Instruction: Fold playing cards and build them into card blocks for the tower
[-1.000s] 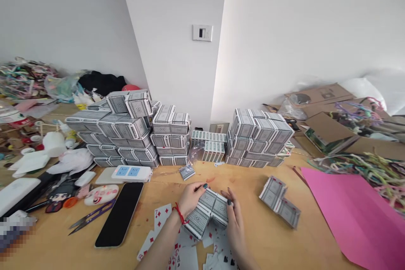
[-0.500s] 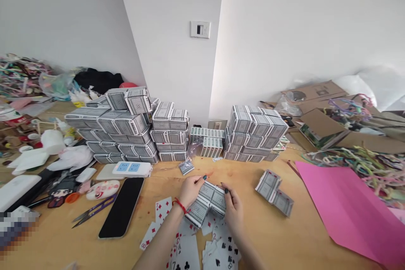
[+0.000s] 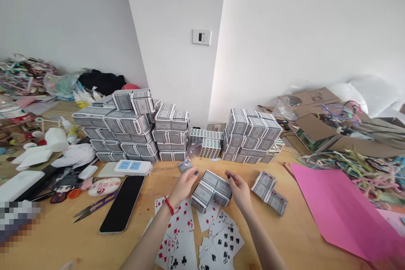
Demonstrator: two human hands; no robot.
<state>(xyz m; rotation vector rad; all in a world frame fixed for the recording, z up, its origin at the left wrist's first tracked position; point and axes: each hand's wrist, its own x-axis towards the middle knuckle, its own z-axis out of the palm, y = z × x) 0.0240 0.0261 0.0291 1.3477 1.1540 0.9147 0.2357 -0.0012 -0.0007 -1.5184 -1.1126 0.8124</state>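
The left hand (image 3: 184, 184) and right hand (image 3: 239, 190) — fingers loosely parted, gripping nothing — flank a folded-card block (image 3: 209, 186) on the surface (image 3: 272, 240), near loose playing cards (image 3: 230, 239); a careless nudge could skew it or spring its folds.

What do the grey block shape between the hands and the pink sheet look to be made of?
The block shape: apparently folded playing cards, smooth-looking; grey patterned backs and white edges show. The pink sheet: probably paper or thin card, fairly matte, judging by its even colour and crisp edges.
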